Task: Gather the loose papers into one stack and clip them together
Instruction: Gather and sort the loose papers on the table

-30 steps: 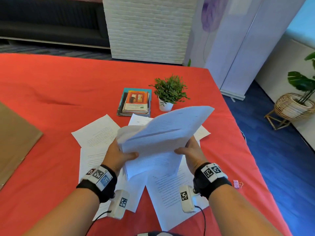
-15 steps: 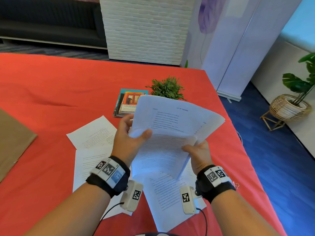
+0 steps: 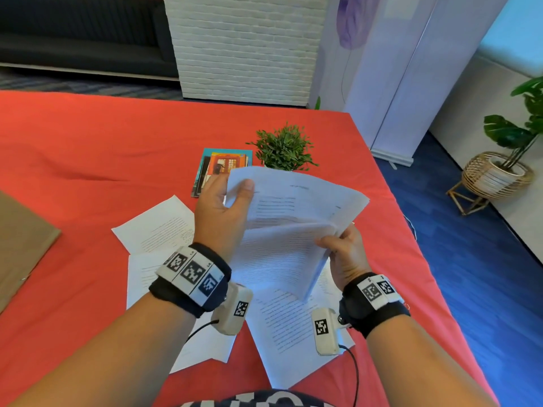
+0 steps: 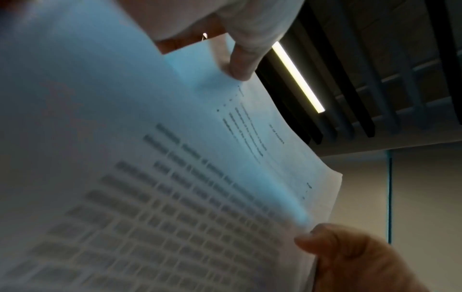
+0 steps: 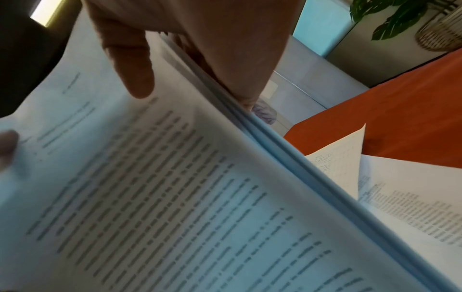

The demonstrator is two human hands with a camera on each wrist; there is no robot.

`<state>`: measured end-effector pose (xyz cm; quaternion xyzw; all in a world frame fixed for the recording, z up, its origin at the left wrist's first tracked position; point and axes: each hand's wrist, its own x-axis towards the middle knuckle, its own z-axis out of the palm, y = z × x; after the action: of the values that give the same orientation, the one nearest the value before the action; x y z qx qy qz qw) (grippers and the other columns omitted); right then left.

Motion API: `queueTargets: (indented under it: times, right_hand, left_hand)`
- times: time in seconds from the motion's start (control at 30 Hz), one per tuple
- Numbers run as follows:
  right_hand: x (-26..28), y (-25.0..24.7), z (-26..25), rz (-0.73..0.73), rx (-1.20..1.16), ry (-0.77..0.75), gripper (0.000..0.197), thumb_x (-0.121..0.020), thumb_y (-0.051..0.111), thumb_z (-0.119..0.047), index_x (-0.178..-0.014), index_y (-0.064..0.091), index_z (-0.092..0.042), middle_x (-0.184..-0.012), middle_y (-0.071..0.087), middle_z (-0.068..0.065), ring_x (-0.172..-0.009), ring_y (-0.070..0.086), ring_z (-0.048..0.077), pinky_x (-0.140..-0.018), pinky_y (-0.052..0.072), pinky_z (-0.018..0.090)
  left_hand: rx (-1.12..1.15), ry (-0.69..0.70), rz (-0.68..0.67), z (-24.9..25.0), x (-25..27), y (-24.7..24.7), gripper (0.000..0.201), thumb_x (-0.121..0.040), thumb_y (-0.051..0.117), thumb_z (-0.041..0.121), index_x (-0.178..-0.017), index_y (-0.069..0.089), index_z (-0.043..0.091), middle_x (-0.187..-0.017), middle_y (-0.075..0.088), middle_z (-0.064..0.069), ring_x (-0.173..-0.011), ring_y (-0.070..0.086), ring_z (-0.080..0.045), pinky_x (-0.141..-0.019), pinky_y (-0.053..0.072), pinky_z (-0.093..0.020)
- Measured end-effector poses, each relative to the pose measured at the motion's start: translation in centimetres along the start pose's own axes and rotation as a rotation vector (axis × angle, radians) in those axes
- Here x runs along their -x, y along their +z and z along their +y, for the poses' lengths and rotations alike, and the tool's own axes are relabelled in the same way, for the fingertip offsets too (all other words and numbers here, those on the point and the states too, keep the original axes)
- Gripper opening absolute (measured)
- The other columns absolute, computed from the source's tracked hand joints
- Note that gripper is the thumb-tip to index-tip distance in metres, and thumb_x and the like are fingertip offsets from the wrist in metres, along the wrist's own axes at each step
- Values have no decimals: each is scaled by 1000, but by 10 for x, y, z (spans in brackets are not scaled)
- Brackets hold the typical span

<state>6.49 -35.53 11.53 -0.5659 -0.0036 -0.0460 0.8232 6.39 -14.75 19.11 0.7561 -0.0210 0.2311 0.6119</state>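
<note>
Over on the left, a brown board (image 3: 20, 245) sits at the table (image 3: 88, 148) edge, and loose sheets (image 3: 158, 227) lie flat on the red cloth, not yet collected. Now the left hand (image 3: 219, 218): a second ago it was low at the bundle's near edge, and it has climbed up to the far top corner, thumb (image 3: 244, 189) over the page, fingers behind, pinching it. That has swung the bundle of papers (image 3: 293, 230) up from nearly level to a steeper tilt facing the person. My read is that the held pages are being squared up before the rest go in.

The bundle hangs in the air between the two hands, above more sheets (image 3: 293, 333) on the table. In the right wrist view its lower edge shows several pages, not quite flush. The right hand (image 3: 346, 254) clamps the right side, thumb on top, fingers underneath.

Behind them stand some books (image 3: 223, 163) and a small potted plant (image 3: 283, 148). No clip shows now; the right wrist covers where a pink one lay.
</note>
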Motion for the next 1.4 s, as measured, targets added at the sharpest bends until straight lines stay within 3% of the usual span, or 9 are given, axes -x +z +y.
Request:
queueTargets:
  times: [0.1, 0.23, 0.37, 0.53, 0.67, 0.8, 0.97, 1.23, 1.4]
  right_hand:
    - [2, -4, 10, 10, 64, 53, 51, -56, 55, 10, -101, 68, -9, -88, 72, 7, -83, 66, 22, -71, 54, 31]
    - [4, -7, 21, 34, 104, 124, 51, -53, 55, 9, -97, 69, -14, -86, 72, 3, -85, 65, 20, -72, 53, 33]
    - [2, -3, 24, 59, 97, 168, 49, -50, 54, 11, -94, 67, -5, -78, 70, 4, -79, 63, 23, -70, 52, 33]
    - [4, -2, 25, 60, 57, 253, 51, -58, 40, 22, -82, 67, -15, -71, 66, 1, -77, 57, 24, -61, 48, 28]
    - [5, -4, 25, 61, 43, 283, 51, -45, 44, 11, -83, 68, -15, -78, 65, 5, -81, 57, 25, -61, 51, 28]
    - [6, -11, 29, 97, 78, 284, 49, -58, 46, 20, -93, 66, -8, -78, 72, 2, -91, 60, 32, -60, 56, 27]
    - [10, -1, 27, 81, 81, 287, 48, -45, 48, 11, -83, 66, -12, -78, 65, 6, -80, 60, 24, -66, 51, 32]
    - [9, 0, 37, 159, 176, 308, 41, -44, 46, 9, -75, 60, -14, -78, 59, 4, -83, 52, 24, -66, 41, 32]
    - [7, -2, 51, 205, 259, 354, 40, -72, 52, 18, -90, 60, -16, -94, 64, 10, -93, 59, 28, -85, 49, 44]
  left_hand:
    - [-114, -64, -18, -22, 13, -13, 24, -90, 58, 28, -109, 65, 15, -109, 54, 6, -107, 53, -8, -96, 44, -31]
    - [-55, -48, -115, -54, 30, -36, 31, -84, 55, 50, -109, 59, 32, -132, 45, 8, -126, 42, 1, -103, 39, -18]
    - [79, -169, -275, -76, 42, -46, 101, -43, 62, 83, -130, 25, 48, -139, 31, 19, -127, 35, 14, -90, 39, -1]
    - [89, -437, -363, -109, 44, -38, 121, -44, 81, 13, -132, 14, 62, -148, 32, 3, -133, 38, -20, -106, 40, -47]
    - [81, -531, -344, -116, 28, -26, 103, -35, 59, -2, -133, 39, 21, -110, 56, -8, -107, 54, -29, -79, 53, -45]
    - [122, -588, -341, -121, 26, -25, 72, -35, 52, -5, -103, 59, 17, -102, 60, -21, -107, 55, -42, -81, 52, -54]
    - [200, -610, -345, -114, 29, -14, 67, -37, 52, -9, -101, 58, 7, -97, 57, -19, -103, 54, -37, -71, 48, -36]
    - [144, -612, -246, -120, 42, -6, 54, -48, 62, -7, -99, 63, 13, -108, 64, -21, -108, 58, -40, -90, 50, -55]
    - [122, -591, -240, -123, 48, -3, 41, -74, 75, 0, -95, 60, 31, -103, 65, -4, -105, 60, -29, -95, 49, -46]
